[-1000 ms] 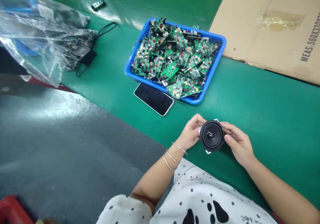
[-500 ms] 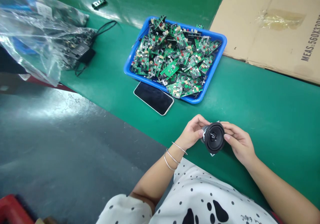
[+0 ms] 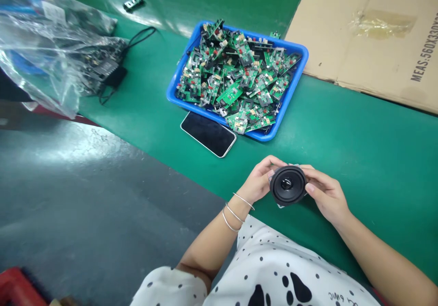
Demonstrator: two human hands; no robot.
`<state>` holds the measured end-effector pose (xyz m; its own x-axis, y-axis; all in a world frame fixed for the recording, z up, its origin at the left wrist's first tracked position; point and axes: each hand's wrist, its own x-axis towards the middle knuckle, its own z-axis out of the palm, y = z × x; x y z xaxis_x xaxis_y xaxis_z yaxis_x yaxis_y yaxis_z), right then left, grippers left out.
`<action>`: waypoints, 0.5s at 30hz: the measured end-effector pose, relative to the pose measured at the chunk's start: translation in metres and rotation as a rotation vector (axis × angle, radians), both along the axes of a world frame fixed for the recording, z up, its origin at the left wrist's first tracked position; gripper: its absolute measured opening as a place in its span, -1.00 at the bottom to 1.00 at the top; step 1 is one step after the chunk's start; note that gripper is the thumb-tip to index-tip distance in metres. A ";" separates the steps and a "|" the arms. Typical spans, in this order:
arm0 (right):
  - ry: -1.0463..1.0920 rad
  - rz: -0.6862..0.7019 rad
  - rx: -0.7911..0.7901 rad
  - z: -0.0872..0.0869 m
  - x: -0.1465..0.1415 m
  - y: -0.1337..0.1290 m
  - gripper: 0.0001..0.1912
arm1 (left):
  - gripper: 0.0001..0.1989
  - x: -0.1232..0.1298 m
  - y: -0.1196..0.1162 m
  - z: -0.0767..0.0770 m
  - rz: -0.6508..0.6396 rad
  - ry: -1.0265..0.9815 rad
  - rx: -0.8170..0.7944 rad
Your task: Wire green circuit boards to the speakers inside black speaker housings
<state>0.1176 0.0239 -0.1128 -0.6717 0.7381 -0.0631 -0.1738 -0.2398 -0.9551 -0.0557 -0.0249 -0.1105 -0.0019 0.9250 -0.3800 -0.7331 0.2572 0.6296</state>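
A round black speaker [image 3: 288, 185] is held between my two hands above the green table, its cone facing up toward the camera. My left hand [image 3: 263, 178] grips its left edge, thumb in front and fingers partly hidden behind. On the opposite side, my right hand [image 3: 325, 191] pinches the rim between thumb and fingers. Beyond my hands lies a phone [image 3: 208, 134] with a dark screen. A blue tray [image 3: 290, 110] heaped with green circuit boards [image 3: 239, 78] stands just past the phone.
Clear plastic bags [image 3: 61, 46] with dark parts and a black cable lie at the left. Flat cardboard [image 3: 369, 41] covers the back right. One small board [image 3: 133, 3] lies at the back left. A red object [image 3: 20, 287] is at the lower left.
The speaker has turned so its cone faces the camera more fully, and it has shifted slightly left. Both hands remain on it.
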 end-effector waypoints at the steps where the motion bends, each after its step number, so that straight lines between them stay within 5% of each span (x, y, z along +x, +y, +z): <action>1: 0.005 0.002 0.004 0.000 0.000 0.000 -0.72 | -0.64 0.000 0.000 0.000 -0.004 -0.011 0.002; 15: -0.001 0.031 0.018 0.000 0.000 0.001 -0.69 | -0.68 0.000 -0.001 -0.003 -0.016 -0.036 -0.013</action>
<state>0.1179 0.0253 -0.1124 -0.6944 0.7178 -0.0507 -0.1651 -0.2275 -0.9597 -0.0559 -0.0261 -0.1137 0.0262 0.9198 -0.3915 -0.7508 0.2767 0.5998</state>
